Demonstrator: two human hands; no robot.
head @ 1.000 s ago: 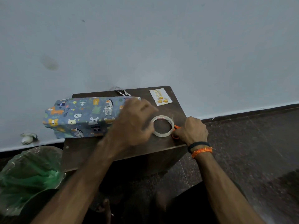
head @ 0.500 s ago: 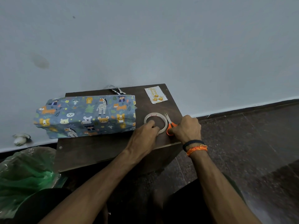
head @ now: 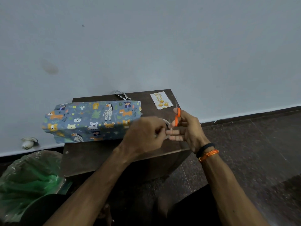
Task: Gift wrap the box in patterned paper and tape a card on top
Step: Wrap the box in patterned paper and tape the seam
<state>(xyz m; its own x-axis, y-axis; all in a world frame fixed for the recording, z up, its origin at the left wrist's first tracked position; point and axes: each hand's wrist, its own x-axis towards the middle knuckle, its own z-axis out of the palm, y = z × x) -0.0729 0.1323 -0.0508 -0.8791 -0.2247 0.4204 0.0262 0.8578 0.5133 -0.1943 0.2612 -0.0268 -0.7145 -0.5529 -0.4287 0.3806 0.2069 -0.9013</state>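
Note:
The box wrapped in blue animal-print paper (head: pixel 91 121) lies on the left part of the dark wooden table (head: pixel 91 158). A small white card with gold print (head: pixel 161 100) sits at the table's far right corner. My left hand (head: pixel 145 134) grips the clear tape roll (head: pixel 167 123), which is mostly hidden behind its fingers. My right hand (head: pixel 187 129) holds orange-handled scissors (head: pixel 177 115) with the blades pointing up, and its fingertips meet the left hand at the roll.
A scrap of paper (head: pixel 122 94) lies at the table's back edge against the grey wall. A green plastic bag (head: pixel 27 178) sits on the floor at the left, and a small white object (head: pixel 28 142) rests by the wall.
Both hands lifted off the table and came together. The left hand picked up the tape roll, and the right hand raised the scissors upright.

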